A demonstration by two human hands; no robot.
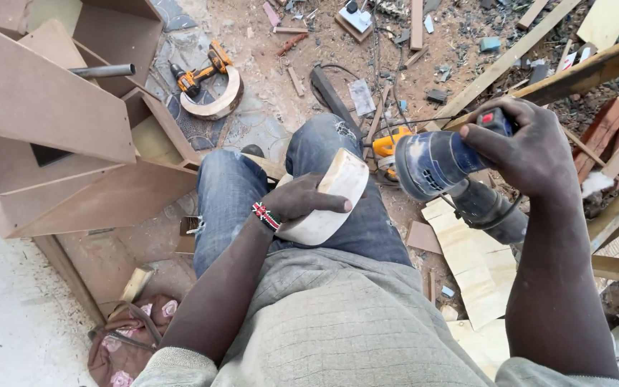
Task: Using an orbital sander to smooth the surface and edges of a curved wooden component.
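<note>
Left hand (301,203) fingers wrapped over curved pale wood block (331,204), pinning it on the right thigh. Right hand (531,147) closed tight around blue angle grinder (435,163), held just beside the block, not touching.

A: Power tools counted?
B: Two: one blue sander (431,163) right, one orange cordless drill (198,72) far left.
A: Curved wood pieces?
B: Two: one pale block (327,208) near centre, one ring (216,104) under drill.
A: Hands?
B: Two.
</note>
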